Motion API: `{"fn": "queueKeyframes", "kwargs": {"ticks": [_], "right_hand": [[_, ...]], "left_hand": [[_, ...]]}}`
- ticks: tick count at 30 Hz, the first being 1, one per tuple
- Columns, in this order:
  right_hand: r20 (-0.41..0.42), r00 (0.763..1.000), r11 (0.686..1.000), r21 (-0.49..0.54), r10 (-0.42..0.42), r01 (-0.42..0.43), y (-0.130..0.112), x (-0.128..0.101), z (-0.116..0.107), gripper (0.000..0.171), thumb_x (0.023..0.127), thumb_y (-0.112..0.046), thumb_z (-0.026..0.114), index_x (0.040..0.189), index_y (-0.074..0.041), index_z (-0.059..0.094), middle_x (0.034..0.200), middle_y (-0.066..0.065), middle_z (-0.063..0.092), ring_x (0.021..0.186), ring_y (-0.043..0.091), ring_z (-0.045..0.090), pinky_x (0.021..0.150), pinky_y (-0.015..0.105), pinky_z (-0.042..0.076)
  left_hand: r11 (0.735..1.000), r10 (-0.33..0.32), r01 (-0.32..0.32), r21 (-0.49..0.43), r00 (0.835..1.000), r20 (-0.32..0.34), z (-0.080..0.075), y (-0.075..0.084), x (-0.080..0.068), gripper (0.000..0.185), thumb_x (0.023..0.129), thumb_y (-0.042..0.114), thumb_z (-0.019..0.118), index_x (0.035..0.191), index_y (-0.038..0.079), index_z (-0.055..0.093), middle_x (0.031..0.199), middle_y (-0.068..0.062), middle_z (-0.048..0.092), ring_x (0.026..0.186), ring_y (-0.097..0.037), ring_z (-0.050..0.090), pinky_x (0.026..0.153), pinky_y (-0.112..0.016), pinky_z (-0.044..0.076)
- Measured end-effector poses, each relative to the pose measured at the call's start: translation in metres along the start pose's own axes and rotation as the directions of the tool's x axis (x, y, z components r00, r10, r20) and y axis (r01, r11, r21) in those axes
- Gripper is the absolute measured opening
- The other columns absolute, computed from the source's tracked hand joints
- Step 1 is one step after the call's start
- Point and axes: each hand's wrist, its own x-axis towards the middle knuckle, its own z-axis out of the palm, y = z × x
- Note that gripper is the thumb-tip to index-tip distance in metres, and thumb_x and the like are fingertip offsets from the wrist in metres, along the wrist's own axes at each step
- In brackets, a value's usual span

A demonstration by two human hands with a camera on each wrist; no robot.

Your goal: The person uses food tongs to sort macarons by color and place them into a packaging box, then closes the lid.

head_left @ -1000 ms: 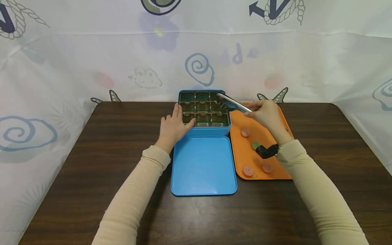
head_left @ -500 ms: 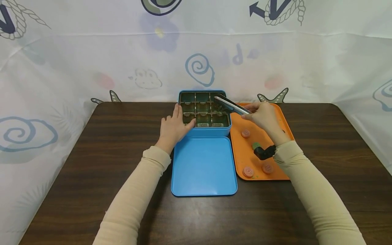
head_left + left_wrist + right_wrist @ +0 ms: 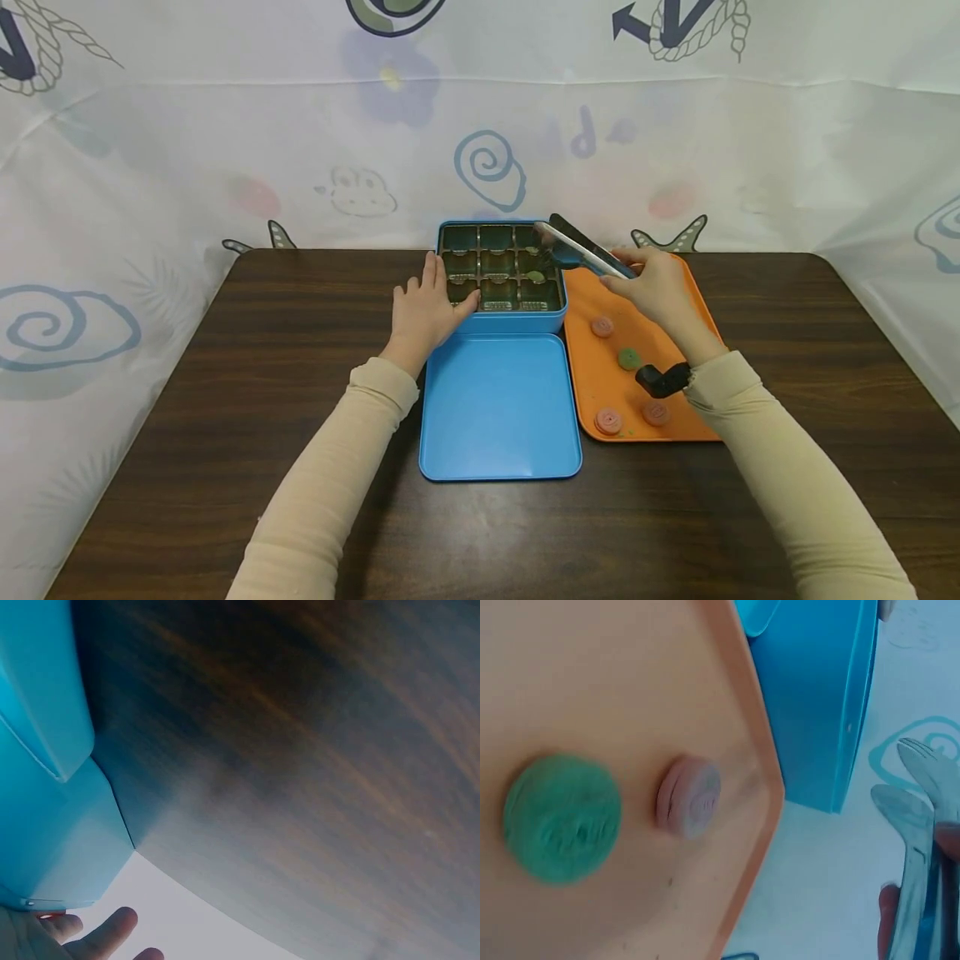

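Note:
My right hand grips metal tongs above the right side of a blue tin box. In the right wrist view the tongs have one forked tip and one spoon-shaped tip, spread apart with nothing between them. Inside the box is a divided insert; a small green piece shows in its right column. My left hand rests on the box's left side, fingers along the wall and thumb at the near corner. In the left wrist view its fingertips poke out past the box.
An orange tray right of the box carries a green embossed round cake and pink ones. The box's blue lid lies flat in front, next to the tray. A patterned white cloth hangs behind the dark wooden table.
The tongs have parted and lifted slightly up and right from the box. A green piece now shows in the right column, and the tray's green cake is uncovered. My left hand stays still.

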Motion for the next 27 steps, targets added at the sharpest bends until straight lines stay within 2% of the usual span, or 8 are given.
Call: {"fn": "queueKeyframes", "kwargs": {"ticks": [2, 4, 10, 11, 14, 17, 22, 27], "right_hand": [[-0.010, 1.000, 0.999, -0.026, -0.023, 0.023, 0.002, -0.003, -0.004, 0.048, 0.090, -0.021, 0.066, 0.133, -0.002, 0.056, 0.125, 0.025, 0.056, 0.099, 0.037, 0.058, 0.067, 0.031, 0.045], [-0.010, 0.999, 0.998, -0.050, -0.040, 0.039, 0.004, -0.007, -0.009, 0.049, 0.090, -0.023, 0.065, 0.134, -0.003, 0.055, 0.125, 0.025, 0.057, 0.100, 0.038, 0.058, 0.069, 0.034, 0.048], [-0.004, 0.998, 0.998, -0.038, -0.056, 0.056, 0.017, -0.014, -0.026, 0.047, 0.090, -0.027, 0.065, 0.132, -0.006, 0.058, 0.124, 0.022, 0.061, 0.103, 0.036, 0.063, 0.075, 0.041, 0.053], [0.003, 0.998, 0.998, -0.036, -0.056, 0.056, 0.020, -0.015, -0.029, 0.047, 0.090, -0.029, 0.065, 0.132, -0.007, 0.058, 0.126, 0.022, 0.060, 0.106, 0.037, 0.062, 0.079, 0.044, 0.053], [0.052, 0.998, 0.999, -0.021, -0.034, 0.035, 0.026, -0.019, -0.039, 0.053, 0.090, -0.034, 0.065, 0.136, -0.008, 0.055, 0.136, 0.023, 0.054, 0.119, 0.040, 0.055, 0.092, 0.052, 0.049], [0.116, 0.993, 1.000, -0.006, 0.018, -0.018, 0.031, -0.023, -0.049, 0.063, 0.090, -0.041, 0.064, 0.141, -0.008, 0.048, 0.144, 0.024, 0.045, 0.129, 0.043, 0.046, 0.100, 0.055, 0.043], [0.180, 0.980, 0.996, -0.025, 0.083, -0.080, 0.041, -0.031, -0.060, 0.074, 0.088, -0.048, 0.064, 0.144, -0.005, 0.042, 0.146, 0.026, 0.041, 0.131, 0.043, 0.042, 0.101, 0.058, 0.040], [0.215, 0.972, 0.994, -0.074, 0.090, -0.076, 0.054, -0.039, -0.064, 0.072, 0.088, -0.045, 0.065, 0.143, -0.003, 0.043, 0.142, 0.029, 0.044, 0.125, 0.044, 0.046, 0.097, 0.058, 0.042]], "left_hand": [[1.000, -0.002, 0.002, -0.001, 1.000, 0.004, 0.000, 0.000, 0.000, 0.090, 0.093, 0.069, 0.028, 0.155, 0.007, 0.005, 0.163, -0.010, 0.005, 0.133, -0.038, 0.041, 0.111, -0.055, 0.031], [1.000, -0.005, 0.005, -0.004, 1.000, 0.009, 0.000, 0.000, 0.000, 0.090, 0.093, 0.069, 0.028, 0.155, 0.007, 0.005, 0.163, -0.010, 0.005, 0.134, -0.038, 0.040, 0.111, -0.055, 0.030], [1.000, -0.004, 0.004, -0.011, 1.000, 0.005, 0.000, 0.000, 0.000, 0.090, 0.093, 0.069, 0.028, 0.155, 0.007, 0.005, 0.163, -0.010, 0.006, 0.133, -0.038, 0.041, 0.110, -0.054, 0.032], [1.000, -0.002, 0.002, -0.010, 1.000, 0.005, 0.000, -0.001, 0.000, 0.090, 0.093, 0.069, 0.028, 0.155, 0.007, 0.005, 0.163, -0.009, 0.005, 0.133, -0.038, 0.041, 0.110, -0.054, 0.033], [1.000, 0.002, -0.002, -0.008, 1.000, 0.008, 0.001, -0.001, 0.001, 0.091, 0.093, 0.069, 0.027, 0.155, 0.007, 0.004, 0.163, -0.009, 0.005, 0.133, -0.038, 0.041, 0.110, -0.054, 0.032], [1.000, 0.004, -0.004, -0.013, 1.000, 0.010, 0.000, -0.001, 0.001, 0.090, 0.093, 0.068, 0.027, 0.155, 0.007, 0.003, 0.163, -0.009, 0.004, 0.133, -0.038, 0.040, 0.110, -0.054, 0.032], [1.000, 0.005, -0.005, -0.022, 1.000, 0.012, -0.001, 0.000, 0.001, 0.089, 0.094, 0.067, 0.026, 0.155, 0.007, 0.003, 0.163, -0.010, 0.004, 0.134, -0.037, 0.040, 0.110, -0.054, 0.033], [1.000, 0.003, -0.002, -0.025, 1.000, 0.018, -0.001, 0.000, 0.000, 0.088, 0.094, 0.066, 0.027, 0.155, 0.007, 0.003, 0.163, -0.010, 0.004, 0.134, -0.037, 0.041, 0.109, -0.054, 0.034]]}}
